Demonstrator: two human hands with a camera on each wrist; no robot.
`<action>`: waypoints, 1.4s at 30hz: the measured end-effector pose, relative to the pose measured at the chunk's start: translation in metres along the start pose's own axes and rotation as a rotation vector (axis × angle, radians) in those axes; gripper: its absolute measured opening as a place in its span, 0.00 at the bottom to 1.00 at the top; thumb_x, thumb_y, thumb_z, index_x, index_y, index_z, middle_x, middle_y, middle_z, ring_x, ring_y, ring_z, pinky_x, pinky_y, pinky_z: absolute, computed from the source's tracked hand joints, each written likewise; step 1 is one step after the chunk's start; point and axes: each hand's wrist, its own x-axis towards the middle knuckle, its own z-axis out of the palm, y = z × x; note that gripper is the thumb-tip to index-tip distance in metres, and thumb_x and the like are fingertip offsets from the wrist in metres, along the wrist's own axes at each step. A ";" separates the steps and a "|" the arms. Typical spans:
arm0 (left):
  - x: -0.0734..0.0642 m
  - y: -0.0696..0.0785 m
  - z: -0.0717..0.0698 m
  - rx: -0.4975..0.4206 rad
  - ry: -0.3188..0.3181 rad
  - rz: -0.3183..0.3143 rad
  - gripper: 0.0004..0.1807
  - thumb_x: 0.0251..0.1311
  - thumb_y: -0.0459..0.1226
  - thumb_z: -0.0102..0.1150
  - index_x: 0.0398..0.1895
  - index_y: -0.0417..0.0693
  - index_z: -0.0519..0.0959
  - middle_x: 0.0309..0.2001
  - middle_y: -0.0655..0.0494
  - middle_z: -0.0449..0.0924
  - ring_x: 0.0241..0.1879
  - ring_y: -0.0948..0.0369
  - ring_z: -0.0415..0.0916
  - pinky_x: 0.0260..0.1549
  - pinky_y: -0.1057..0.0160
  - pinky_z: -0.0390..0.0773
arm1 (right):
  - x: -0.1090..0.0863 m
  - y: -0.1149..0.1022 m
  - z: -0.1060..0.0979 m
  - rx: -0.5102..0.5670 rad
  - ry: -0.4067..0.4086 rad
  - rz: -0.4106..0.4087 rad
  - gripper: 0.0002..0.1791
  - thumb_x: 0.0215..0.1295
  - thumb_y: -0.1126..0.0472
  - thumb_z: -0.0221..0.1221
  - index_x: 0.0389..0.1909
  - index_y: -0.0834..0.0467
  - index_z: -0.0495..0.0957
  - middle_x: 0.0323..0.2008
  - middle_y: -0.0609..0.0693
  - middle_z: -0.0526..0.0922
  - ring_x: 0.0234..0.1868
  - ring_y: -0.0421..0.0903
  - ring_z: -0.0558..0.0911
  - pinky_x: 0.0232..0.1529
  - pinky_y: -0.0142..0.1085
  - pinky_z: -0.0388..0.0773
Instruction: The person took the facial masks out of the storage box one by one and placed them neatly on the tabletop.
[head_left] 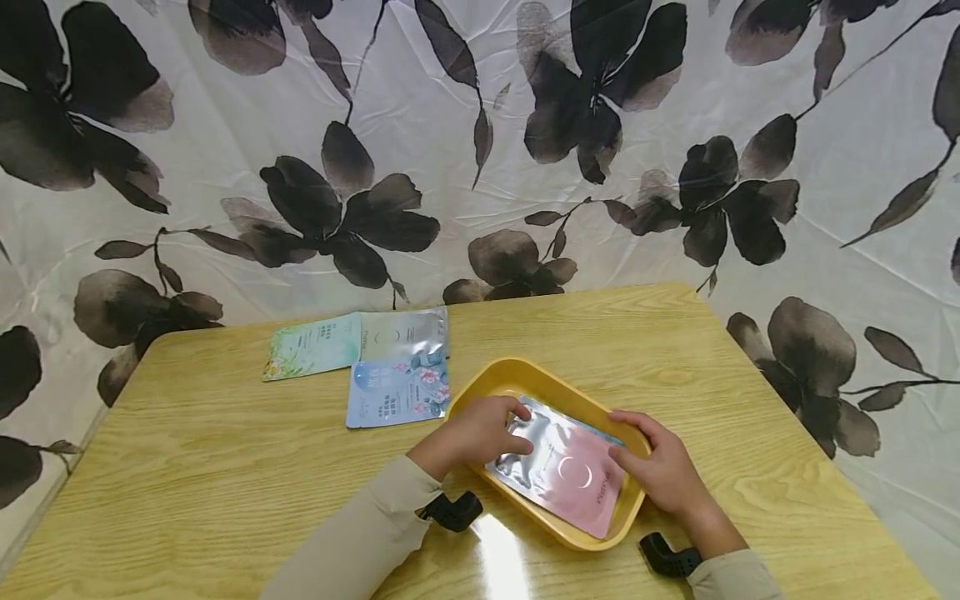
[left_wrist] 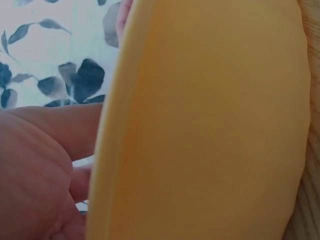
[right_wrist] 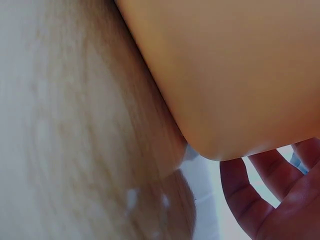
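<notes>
A yellow plastic basket [head_left: 517, 364] stands on the table, turned at an angle. Inside lies a pink and silver sachet [head_left: 581, 475], with a strip of blue packaging [head_left: 600, 432] showing from beneath it. My left hand [head_left: 480, 429] reaches over the basket's left side; its thumb and index finger are spread apart at the sachet's silver end. At the right rim is my right hand [head_left: 663, 467], thumb inside by the sachet and fingers along the outside. The right wrist view shows its fingers [right_wrist: 245, 200] against the basket's outer wall. The left wrist view hides the left fingertips behind the wall.
Left of the basket lie a green sachet [head_left: 315, 346], a silver sachet [head_left: 408, 332] and a blue floral sachet [head_left: 397, 390], touching or overlapping. A floral cloth [head_left: 450, 125] hangs behind the wooden table [head_left: 225, 467]. Black wrist devices sit on both wrists.
</notes>
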 end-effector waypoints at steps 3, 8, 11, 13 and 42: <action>0.000 -0.001 -0.001 -0.027 -0.003 0.005 0.21 0.58 0.42 0.73 0.54 0.48 0.81 0.45 0.53 0.83 0.44 0.58 0.77 0.49 0.59 0.75 | 0.000 0.000 0.000 -0.003 -0.004 0.013 0.21 0.63 0.69 0.65 0.58 0.64 0.78 0.58 0.61 0.79 0.56 0.43 0.77 0.52 0.23 0.72; -0.003 -0.001 -0.003 -0.059 -0.033 0.037 0.25 0.59 0.43 0.72 0.58 0.50 0.79 0.58 0.53 0.80 0.59 0.55 0.73 0.58 0.55 0.72 | 0.000 -0.001 0.000 0.019 -0.014 0.029 0.22 0.63 0.70 0.64 0.58 0.65 0.77 0.59 0.62 0.78 0.56 0.45 0.78 0.50 0.26 0.75; -0.005 0.001 -0.004 -0.043 -0.041 0.066 0.25 0.58 0.43 0.73 0.59 0.50 0.79 0.57 0.53 0.79 0.58 0.55 0.74 0.57 0.55 0.73 | 0.000 -0.001 0.001 0.015 -0.015 0.030 0.22 0.63 0.69 0.65 0.58 0.64 0.77 0.59 0.61 0.78 0.57 0.45 0.77 0.51 0.25 0.74; -0.006 0.003 -0.004 -0.045 -0.041 0.082 0.24 0.58 0.41 0.73 0.58 0.51 0.79 0.57 0.54 0.79 0.56 0.56 0.74 0.55 0.57 0.74 | 0.000 -0.001 0.001 0.010 -0.013 0.027 0.22 0.63 0.69 0.65 0.58 0.64 0.78 0.59 0.61 0.78 0.57 0.46 0.77 0.51 0.26 0.74; -0.040 0.003 -0.033 -0.321 0.060 0.149 0.18 0.62 0.27 0.62 0.54 0.50 0.82 0.39 0.52 0.75 0.25 0.61 0.65 0.24 0.66 0.67 | -0.001 -0.001 0.001 -0.053 -0.005 -0.010 0.21 0.66 0.66 0.65 0.59 0.63 0.78 0.59 0.60 0.79 0.59 0.52 0.76 0.54 0.25 0.71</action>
